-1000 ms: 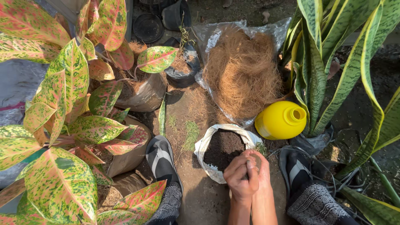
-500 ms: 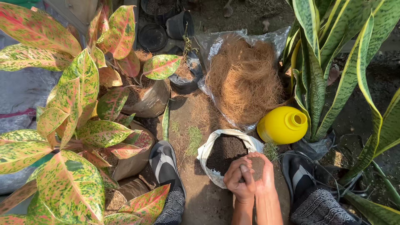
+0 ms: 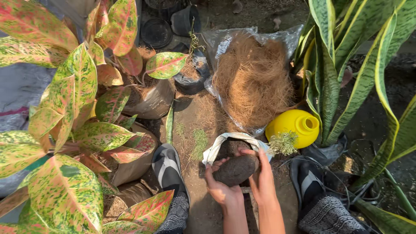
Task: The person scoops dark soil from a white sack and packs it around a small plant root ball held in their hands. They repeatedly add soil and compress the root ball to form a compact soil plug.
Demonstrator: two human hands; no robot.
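Both my hands cup a dark, rounded ball of soil [image 3: 236, 170] between them, just in front of a white sack of dark soil [image 3: 221, 144]. My left hand [image 3: 220, 186] supports the ball from the left and below. My right hand [image 3: 261, 177] presses it from the right, fingers curled over the top. A small tuft of pale green moss [image 3: 283, 143] sits by the sack's right rim, next to a yellow plastic jug [image 3: 292, 125].
A clear bag of brown coconut fibre [image 3: 253, 80] lies beyond the sack. Potted plants with pink-green leaves [image 3: 69, 130] crowd the left; tall striped leaves [image 3: 346, 69] stand at the right. Black pots [image 3: 184, 19] sit at the back. My shoes [image 3: 168, 167] flank the hands.
My hands were clasped together over the sack; now they have parted and a dark soil ball shows between them. The view has shifted slightly.
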